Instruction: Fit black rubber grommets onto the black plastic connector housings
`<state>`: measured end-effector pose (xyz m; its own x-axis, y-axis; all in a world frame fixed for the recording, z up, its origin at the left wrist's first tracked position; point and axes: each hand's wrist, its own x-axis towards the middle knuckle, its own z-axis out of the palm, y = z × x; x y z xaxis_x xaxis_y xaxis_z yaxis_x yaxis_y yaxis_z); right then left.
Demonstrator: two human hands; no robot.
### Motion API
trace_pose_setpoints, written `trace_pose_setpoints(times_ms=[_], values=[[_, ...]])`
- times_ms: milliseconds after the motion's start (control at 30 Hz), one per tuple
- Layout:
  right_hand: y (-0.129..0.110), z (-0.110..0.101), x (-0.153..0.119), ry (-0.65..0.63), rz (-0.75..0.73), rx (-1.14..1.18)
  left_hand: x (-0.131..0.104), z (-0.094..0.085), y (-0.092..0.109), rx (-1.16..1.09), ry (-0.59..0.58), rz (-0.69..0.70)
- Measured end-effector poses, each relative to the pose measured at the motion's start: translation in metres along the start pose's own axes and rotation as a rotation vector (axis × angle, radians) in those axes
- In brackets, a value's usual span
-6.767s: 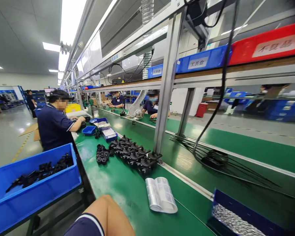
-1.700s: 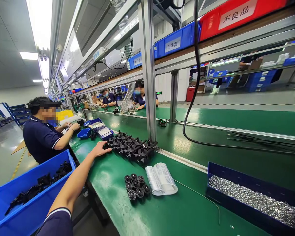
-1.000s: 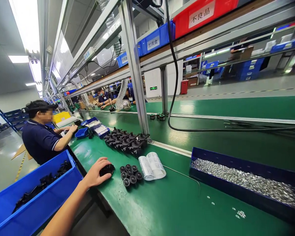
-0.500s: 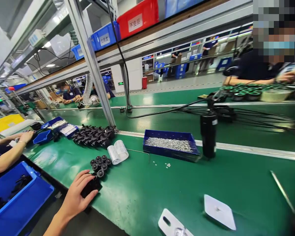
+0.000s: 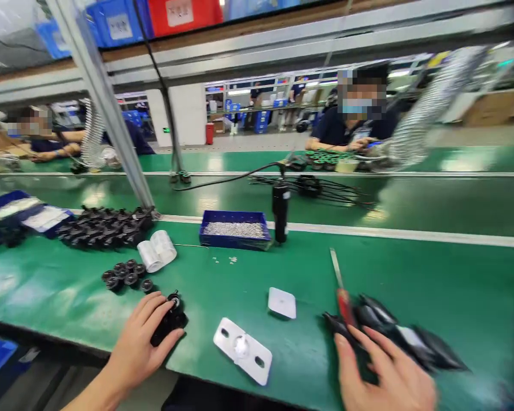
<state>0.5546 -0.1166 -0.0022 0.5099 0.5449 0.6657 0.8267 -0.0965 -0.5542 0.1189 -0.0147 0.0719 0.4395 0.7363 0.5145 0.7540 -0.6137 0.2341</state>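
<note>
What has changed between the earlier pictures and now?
The left hand has brought black parts rightward and closer, past the round black pieces, and holds them. The right hand, unseen before, is now at the red-handled screwdriver; its grip is unclear. White roll and blue tray stayed.

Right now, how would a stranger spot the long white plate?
Find the green table. By its near edge, between the left hand and right hand, lies the long white plate. Unlike the smaller white square beyond it, it has two slots.

Left hand curled around black plastic parts; right hand by red-handled metal tool; white two-slotted plate between.
</note>
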Motion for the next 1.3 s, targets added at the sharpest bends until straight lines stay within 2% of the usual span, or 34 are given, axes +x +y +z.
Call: trace_pose_setpoints(times_ms=[67,133,233,333,467,567,600,667,733,800,900,967,1033,1100,1200,1300], values=[[-0.013,-0.005,0.007,0.019,-0.048,-0.049,0.021,0.012,0.0,-0.043,-0.04,0.068],[-0.019,-0.005,0.013,0.027,-0.031,-0.077,0.045,0.026,-0.003,-0.093,-0.081,0.138],[-0.013,0.0,0.018,0.007,0.052,-0.078,0.083,0.044,-0.007,-0.154,-0.126,0.217],[0.001,-0.001,0.024,-0.007,0.09,-0.078,0.116,0.062,-0.005,-0.206,-0.154,0.238],[0.003,-0.007,0.043,-0.005,0.073,-0.092,0.139,0.087,0.008,-0.282,-0.172,0.175],[-0.027,-0.001,0.064,-0.026,-0.008,-0.073,0.145,0.096,0.016,-0.294,-0.208,0.148],[-0.043,0.004,0.072,-0.077,-0.056,-0.041,0.147,0.093,0.017,-0.284,-0.221,0.147],[-0.08,0.02,0.086,-0.324,-0.152,0.028,0.151,0.075,0.012,-0.259,-0.249,0.16],[-0.115,0.039,0.1,-0.654,-0.225,0.044,0.155,0.041,0.001,-0.233,-0.295,0.187],[-0.142,0.058,0.111,-0.872,-0.291,0.047,0.154,-0.003,-0.011,-0.157,-0.372,0.203],[-0.161,0.08,0.12,-0.992,-0.405,0.092,0.139,-0.062,-0.026,0.152,-0.539,0.164],[-0.162,0.09,0.117,-1.054,-0.465,0.116,0.124,-0.083,-0.033,0.307,-0.6,0.141],[-0.159,0.097,0.111,-1.084,-0.494,0.116,0.109,-0.089,-0.039,0.394,-0.612,0.166],[-0.154,0.099,0.104,-1.086,-0.495,0.114,0.1,-0.085,-0.046,0.439,-0.583,0.219],[-0.147,0.097,0.101,-1.074,-0.415,0.185,0.095,-0.075,-0.056,0.45,-0.538,0.281],[-0.144,0.096,0.105,-1.059,-0.303,0.234,0.094,-0.067,-0.053,0.348,-0.56,0.282]])
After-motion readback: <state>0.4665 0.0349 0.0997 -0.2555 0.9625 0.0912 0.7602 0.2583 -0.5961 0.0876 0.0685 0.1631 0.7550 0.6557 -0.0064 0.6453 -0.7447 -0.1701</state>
